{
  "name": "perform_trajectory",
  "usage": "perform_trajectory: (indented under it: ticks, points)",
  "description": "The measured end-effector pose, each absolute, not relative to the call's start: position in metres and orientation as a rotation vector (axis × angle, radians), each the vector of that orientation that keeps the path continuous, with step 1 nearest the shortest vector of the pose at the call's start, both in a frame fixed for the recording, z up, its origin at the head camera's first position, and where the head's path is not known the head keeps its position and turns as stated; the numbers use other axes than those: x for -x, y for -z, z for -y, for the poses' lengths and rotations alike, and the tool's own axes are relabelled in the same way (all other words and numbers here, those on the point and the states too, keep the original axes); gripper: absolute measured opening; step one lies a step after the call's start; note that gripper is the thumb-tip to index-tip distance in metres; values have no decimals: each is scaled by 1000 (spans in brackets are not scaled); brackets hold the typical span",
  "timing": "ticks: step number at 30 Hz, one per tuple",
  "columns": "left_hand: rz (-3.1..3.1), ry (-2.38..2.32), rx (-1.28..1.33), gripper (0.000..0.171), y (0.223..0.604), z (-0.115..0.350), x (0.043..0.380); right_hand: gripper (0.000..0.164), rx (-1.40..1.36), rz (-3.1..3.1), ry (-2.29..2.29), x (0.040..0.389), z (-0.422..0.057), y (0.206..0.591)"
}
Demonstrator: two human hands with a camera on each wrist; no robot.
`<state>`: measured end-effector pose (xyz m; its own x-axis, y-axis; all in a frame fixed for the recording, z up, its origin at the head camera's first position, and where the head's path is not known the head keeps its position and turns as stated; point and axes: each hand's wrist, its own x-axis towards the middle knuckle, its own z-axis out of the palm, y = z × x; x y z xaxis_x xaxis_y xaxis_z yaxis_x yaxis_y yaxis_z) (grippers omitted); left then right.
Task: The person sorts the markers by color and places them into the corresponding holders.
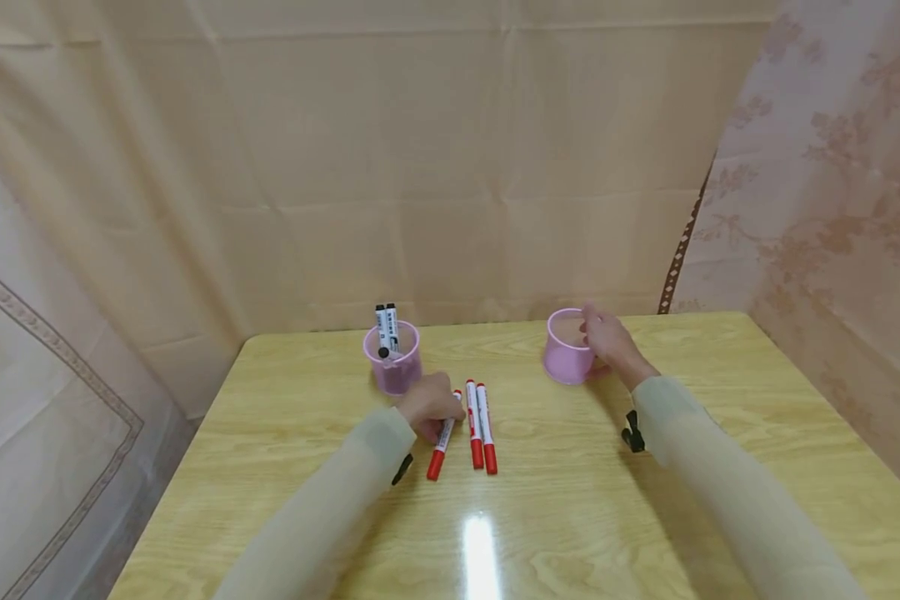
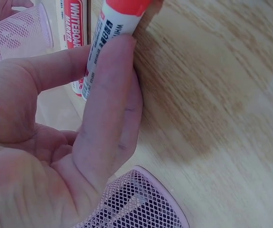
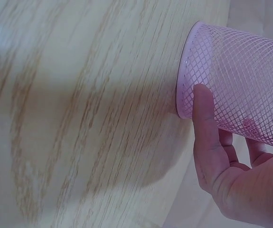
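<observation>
My left hand (image 1: 429,402) pinches a white whiteboard marker with a red cap (image 1: 438,460) between thumb and fingers, low over the table. In the left wrist view the thumb lies along the barrel of that marker (image 2: 108,35). Just to its right, two more red-capped markers (image 1: 474,425) lie side by side on the wood. Over at the right, my right hand (image 1: 609,340) holds a pink mesh pen cup (image 1: 565,360) by its right side. The right wrist view shows the thumb against the mesh of this cup (image 3: 240,80) and fingers around its side.
A second pink mesh pen cup (image 1: 399,379), left of centre, contains several black-capped markers (image 1: 386,325). Both cups stand toward the back edge of the wooden table (image 1: 307,450). A beige curtain (image 1: 457,167) hangs behind it.
</observation>
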<state>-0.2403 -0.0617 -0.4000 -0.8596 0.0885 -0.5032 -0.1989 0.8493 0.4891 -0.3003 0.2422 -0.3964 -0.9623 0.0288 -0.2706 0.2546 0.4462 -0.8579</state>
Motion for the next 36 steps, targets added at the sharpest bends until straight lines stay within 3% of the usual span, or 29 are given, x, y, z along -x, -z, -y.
perform_trajectory:
  ticks: [16,36]
  points:
    - [-2495,-712,34,14,400,61,239,83,-254,-2493,1507,300,-242,399]
    - [-2466,-752,40,14,397,57,241,83,-283,-2502,1503,300,-242,396]
